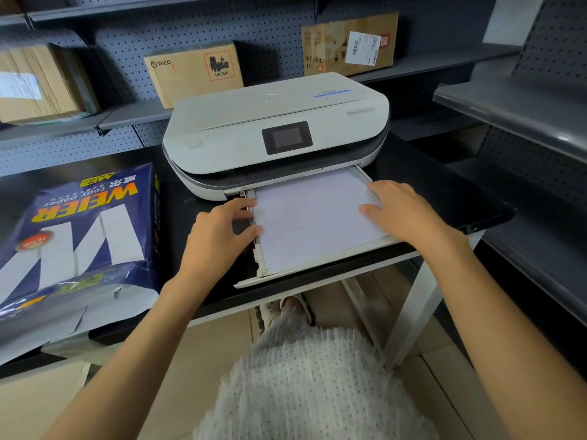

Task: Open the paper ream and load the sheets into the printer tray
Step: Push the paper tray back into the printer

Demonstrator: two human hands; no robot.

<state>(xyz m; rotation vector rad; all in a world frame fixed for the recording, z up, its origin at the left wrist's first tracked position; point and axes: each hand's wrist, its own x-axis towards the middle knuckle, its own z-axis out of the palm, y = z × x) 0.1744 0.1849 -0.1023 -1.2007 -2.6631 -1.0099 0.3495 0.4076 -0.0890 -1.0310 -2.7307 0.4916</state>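
Observation:
A white printer (276, 128) stands on a black table (444, 192). Its paper tray (305, 274) is pulled out toward me, with a stack of white sheets (311, 217) lying flat in it. My left hand (219, 236) rests at the tray's left side, thumb and fingers touching the left edge of the sheets. My right hand (403, 211) lies flat on the right part of the stack, fingers spread. The blue paper ream (79, 242) lies on the table to the left, its near end torn open with white wrapper flaps showing.
Grey pegboard shelves behind the printer carry cardboard boxes (193, 73), (349, 42), (41, 84). Another grey shelf unit (514, 112) stands on the right. The table's white legs (413, 312) and my feet (286, 309) show below.

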